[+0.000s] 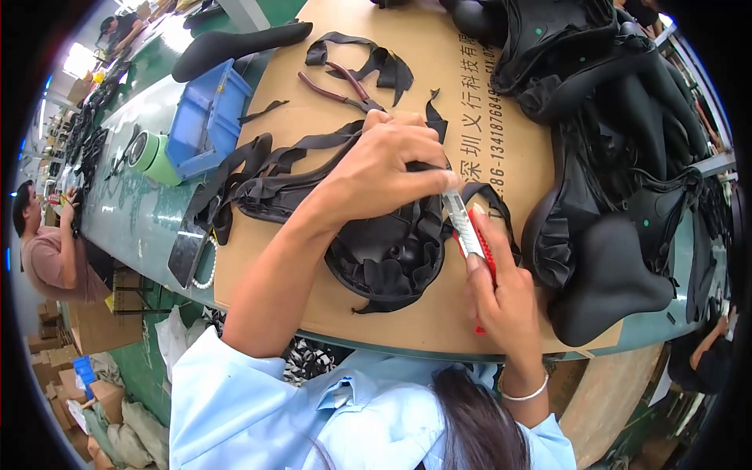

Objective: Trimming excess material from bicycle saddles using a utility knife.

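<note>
A black bicycle saddle (376, 258) lies underside up before me, with loose black cover material wrinkled along its edges. My left hand (388, 160) is closed over its far right part, pinching an edge of the black cover material between thumb and fingers. My right hand (505, 294) grips a red utility knife (487, 258). Its blade is out and points up to the left, its tip close by my left thumb. Whether the blade touches the material is hidden by the thumb. Beyond my left hand lie pliers (323, 89) with dark red handles.
Cardboard (313, 313) covers the green table. Black offcuts (392, 72) lie at the far side. Several black saddles (611, 274) are heaped on the right. On the left are a blue bin (205, 117), a green round container (151, 154) and a beaded strap (210, 266). A co-worker (59, 254) is far left.
</note>
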`<state>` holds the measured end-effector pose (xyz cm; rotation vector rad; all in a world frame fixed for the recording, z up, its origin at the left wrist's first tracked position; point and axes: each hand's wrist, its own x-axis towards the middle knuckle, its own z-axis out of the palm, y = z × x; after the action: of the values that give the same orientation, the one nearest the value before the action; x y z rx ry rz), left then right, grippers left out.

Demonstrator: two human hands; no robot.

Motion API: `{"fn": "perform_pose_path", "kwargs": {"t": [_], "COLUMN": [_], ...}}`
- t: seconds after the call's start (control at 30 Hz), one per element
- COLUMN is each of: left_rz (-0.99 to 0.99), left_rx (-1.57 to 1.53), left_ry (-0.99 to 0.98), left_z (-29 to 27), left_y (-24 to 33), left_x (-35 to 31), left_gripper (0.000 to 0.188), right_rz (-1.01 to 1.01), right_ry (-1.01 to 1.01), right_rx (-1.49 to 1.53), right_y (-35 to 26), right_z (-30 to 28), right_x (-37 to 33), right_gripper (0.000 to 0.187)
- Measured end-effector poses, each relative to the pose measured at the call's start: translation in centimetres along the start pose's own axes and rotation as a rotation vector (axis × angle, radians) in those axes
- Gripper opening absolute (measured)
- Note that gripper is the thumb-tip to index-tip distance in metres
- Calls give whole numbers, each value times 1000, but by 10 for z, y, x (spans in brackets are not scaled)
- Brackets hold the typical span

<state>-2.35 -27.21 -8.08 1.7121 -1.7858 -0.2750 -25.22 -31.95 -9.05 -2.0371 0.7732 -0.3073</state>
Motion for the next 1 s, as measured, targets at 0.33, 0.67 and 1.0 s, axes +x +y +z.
{"fn": "perform_pose_path", "kwargs": {"t": [0.33,0.67,1.0], "left_rz": [-111,282,105], "left_rx": [-1589,313,233], "left_ry": [282,38,645], "left_z": [-4,-9,5], "left_y": [-17,-3,-23], "left_x": [-14,-16,-6], "left_gripper": [26,18,13], "right_rz": [47,-180,131], "right_ry": [-239,-197,25], "right_rx": [78,-352,152], "right_y": [-6,-20,-18], "right_z": [-32,-36,26], "right_x": [-18,2,-56], "right_gripper": [53,51,53]}}
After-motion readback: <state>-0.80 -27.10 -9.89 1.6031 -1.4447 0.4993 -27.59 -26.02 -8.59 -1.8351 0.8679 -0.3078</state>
